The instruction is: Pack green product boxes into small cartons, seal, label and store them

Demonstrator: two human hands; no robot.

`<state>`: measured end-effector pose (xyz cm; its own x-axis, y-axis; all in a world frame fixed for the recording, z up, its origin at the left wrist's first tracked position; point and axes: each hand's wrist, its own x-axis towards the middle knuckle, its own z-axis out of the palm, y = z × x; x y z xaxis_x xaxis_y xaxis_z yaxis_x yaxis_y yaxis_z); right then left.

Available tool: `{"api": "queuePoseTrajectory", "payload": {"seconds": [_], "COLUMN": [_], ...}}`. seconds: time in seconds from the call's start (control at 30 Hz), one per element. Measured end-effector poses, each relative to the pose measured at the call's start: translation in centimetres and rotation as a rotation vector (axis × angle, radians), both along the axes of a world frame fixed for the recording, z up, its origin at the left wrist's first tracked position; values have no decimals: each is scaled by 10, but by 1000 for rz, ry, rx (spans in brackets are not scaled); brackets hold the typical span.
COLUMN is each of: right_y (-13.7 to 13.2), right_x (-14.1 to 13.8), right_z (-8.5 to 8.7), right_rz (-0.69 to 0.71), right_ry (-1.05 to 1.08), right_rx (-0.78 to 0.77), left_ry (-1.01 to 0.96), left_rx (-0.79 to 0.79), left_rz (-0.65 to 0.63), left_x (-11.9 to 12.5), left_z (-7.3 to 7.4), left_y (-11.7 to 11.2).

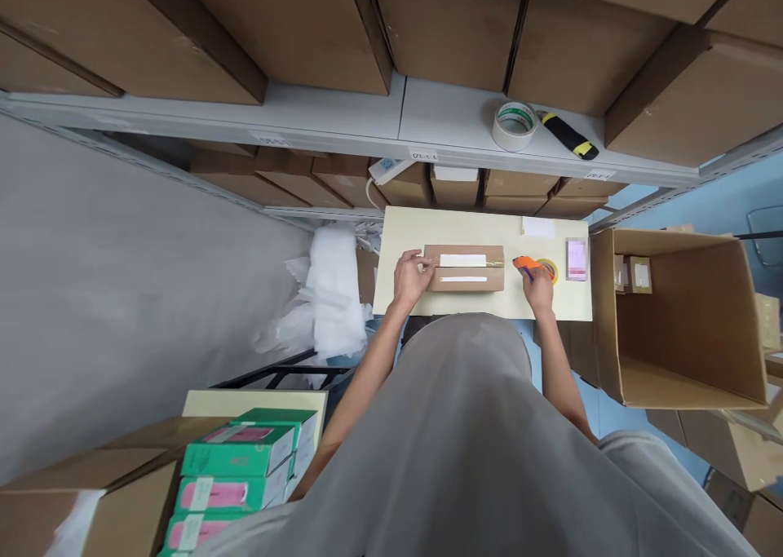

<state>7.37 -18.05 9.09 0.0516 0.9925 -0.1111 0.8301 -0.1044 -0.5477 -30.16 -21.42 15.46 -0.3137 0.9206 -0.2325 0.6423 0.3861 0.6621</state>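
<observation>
A small brown cardboard box (465, 280) lies on a pale yellow tabletop (404, 223), with clear tape running along its top and two white labels on it. My left hand (411, 280) grips the box's left end, its fingers curled at the edge near the tape. Off the box's right end, my right hand (538, 288) is closed round an orange tape dispenser (527, 265) that carries a yellowish roll of tape. The dispenser's front end points left, apart from the box. My fingers cover part of its handle.
A phone (576, 259) and a white paper slip (538, 227) lie on the tabletop. A large open carton (679, 329) stands at right. On the shelf (342, 117) sit a tape roll (514, 126) and a utility knife (570, 136). Left are bubble wrap (335, 288) and green boxes (229, 463).
</observation>
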Motion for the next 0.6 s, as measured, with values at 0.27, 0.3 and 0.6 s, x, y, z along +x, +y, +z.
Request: {"api": "queuePoseTrajectory", "payload": {"seconds": [0.27,0.3,0.6], "right_y": [-9,-8,1], "right_x": [3,2,9], "right_z": [-26,-28,-25], "right_rz": [-60,-74,-110], "right_ry": [-326,-319,-67], "right_rx": [-243,-238,-40], "left_ry": [-67,-80,-154], "left_rx": [173,175,135], "left_rz": [-179,-197,-256], "left_x": [29,32,52], "left_z": [23,24,23], "left_y": [13,13,-1]}}
